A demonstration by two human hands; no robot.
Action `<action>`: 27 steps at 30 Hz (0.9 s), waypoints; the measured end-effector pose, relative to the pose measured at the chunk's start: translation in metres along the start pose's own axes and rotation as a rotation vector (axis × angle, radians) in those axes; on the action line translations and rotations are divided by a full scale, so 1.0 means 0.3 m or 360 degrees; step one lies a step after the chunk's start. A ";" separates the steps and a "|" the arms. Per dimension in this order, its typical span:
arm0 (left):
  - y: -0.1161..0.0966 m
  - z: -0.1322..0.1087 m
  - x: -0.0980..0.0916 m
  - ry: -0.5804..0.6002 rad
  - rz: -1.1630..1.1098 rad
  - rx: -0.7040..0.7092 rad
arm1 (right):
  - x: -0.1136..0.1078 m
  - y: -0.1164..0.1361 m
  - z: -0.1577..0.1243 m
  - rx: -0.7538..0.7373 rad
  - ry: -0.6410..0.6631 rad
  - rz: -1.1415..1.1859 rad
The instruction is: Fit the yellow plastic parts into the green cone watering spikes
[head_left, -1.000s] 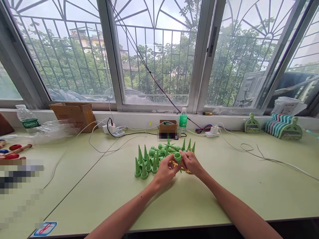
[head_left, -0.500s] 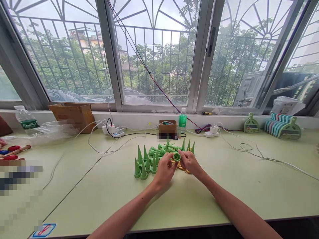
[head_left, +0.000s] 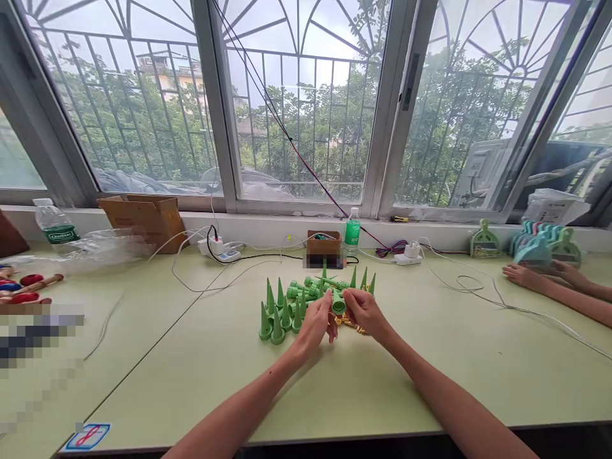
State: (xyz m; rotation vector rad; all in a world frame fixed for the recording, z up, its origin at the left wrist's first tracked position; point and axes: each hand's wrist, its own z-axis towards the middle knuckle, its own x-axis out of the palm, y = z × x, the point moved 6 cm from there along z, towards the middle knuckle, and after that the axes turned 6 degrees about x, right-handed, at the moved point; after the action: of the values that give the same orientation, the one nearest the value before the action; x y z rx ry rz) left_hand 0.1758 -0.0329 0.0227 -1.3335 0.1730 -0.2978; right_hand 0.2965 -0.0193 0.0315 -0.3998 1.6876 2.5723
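Note:
A green plastic spike (head_left: 338,307), with its round hollow end facing me, is held between the thumb and fingers of my left hand (head_left: 315,324). My right hand (head_left: 366,312) is closed in a pinch against the spike's right side; whether a small part is between its fingertips is hidden. Several green cone spikes (head_left: 277,326) stand point up to the left of my hands, and more green pieces (head_left: 310,285) lie behind them. Small yellow plastic parts (head_left: 352,325) lie in a pile beneath and behind my right hand.
Another person's hands (head_left: 526,277) rest at the right, by stacked small dustpans (head_left: 535,248). A small brown box (head_left: 324,241), a water bottle (head_left: 352,231) and power cables (head_left: 258,257) line the back. Wooden toys (head_left: 33,290) lie at the left.
The spike's hollow end has tipped downward, and my left hand's lower fingers have loosened from it. Another person's hands have come in at the right by the dustpans.

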 end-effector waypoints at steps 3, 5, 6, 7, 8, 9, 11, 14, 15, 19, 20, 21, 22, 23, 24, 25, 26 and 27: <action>0.001 -0.007 0.006 0.0056 -0.0011 -0.0035 | 0.013 0.010 -0.003 -0.0018 0.0099 -0.0050; 0.000 -0.009 0.002 0.0048 0.0012 -0.0019 | 0.014 0.009 -0.003 -0.0010 0.0110 -0.0077; -0.001 -0.008 0.000 0.0041 0.0022 -0.0002 | 0.013 0.007 -0.003 -0.0007 0.0107 -0.0087; -0.001 -0.008 -0.002 0.0038 0.0029 0.0018 | 0.013 0.006 -0.003 -0.0006 0.0101 -0.0094; -0.002 -0.006 -0.003 0.0038 0.0034 0.0039 | 0.012 0.005 -0.002 -0.0006 0.0092 -0.0099; -0.003 -0.005 -0.003 0.0041 0.0038 0.0060 | 0.011 0.005 -0.002 -0.0008 0.0083 -0.0105; -0.007 -0.002 -0.005 0.0038 0.0050 0.0101 | 0.010 0.006 -0.002 -0.0014 0.0061 -0.0125; -0.018 0.000 -0.008 0.0028 0.0083 0.0159 | 0.010 0.009 -0.003 -0.0025 0.0047 -0.0144; -0.022 -0.001 -0.007 0.0029 0.0096 0.0177 | 0.010 0.009 -0.003 -0.0025 0.0046 -0.0141; -0.027 -0.006 -0.005 0.0036 0.0159 0.0226 | 0.006 0.004 -0.002 0.0007 0.0022 -0.0118; -0.026 -0.007 -0.004 0.0035 0.0182 0.0230 | 0.004 0.002 -0.002 0.0017 0.0010 -0.0114; -0.026 -0.008 -0.004 0.0033 0.0207 0.0235 | 0.002 -0.001 -0.002 0.0027 -0.0003 -0.0107; -0.025 -0.010 -0.003 0.0033 0.0233 0.0241 | 0.000 -0.004 -0.001 0.0038 -0.0017 -0.0098; -0.026 -0.011 -0.003 0.0033 0.0260 0.0247 | -0.001 -0.007 -0.001 0.0055 -0.0028 -0.0086; -0.026 -0.013 -0.002 0.0033 0.0288 0.0252 | -0.002 -0.011 -0.001 0.0073 -0.0037 -0.0077; -0.027 -0.015 -0.001 0.0038 0.0317 0.0255 | -0.002 -0.015 -0.001 0.0090 -0.0043 -0.0075; -0.027 -0.017 0.000 0.0045 0.0347 0.0257 | -0.003 -0.017 -0.001 0.0104 -0.0049 -0.0082; -0.027 -0.019 0.002 0.0054 0.0376 0.0261 | -0.003 -0.018 -0.001 0.0112 -0.0054 -0.0096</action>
State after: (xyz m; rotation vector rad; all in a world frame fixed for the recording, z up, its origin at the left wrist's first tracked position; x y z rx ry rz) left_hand 0.1737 -0.0399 0.0294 -1.1335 0.3253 -0.1318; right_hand 0.2984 -0.0172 0.0269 -0.3954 1.7214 2.4557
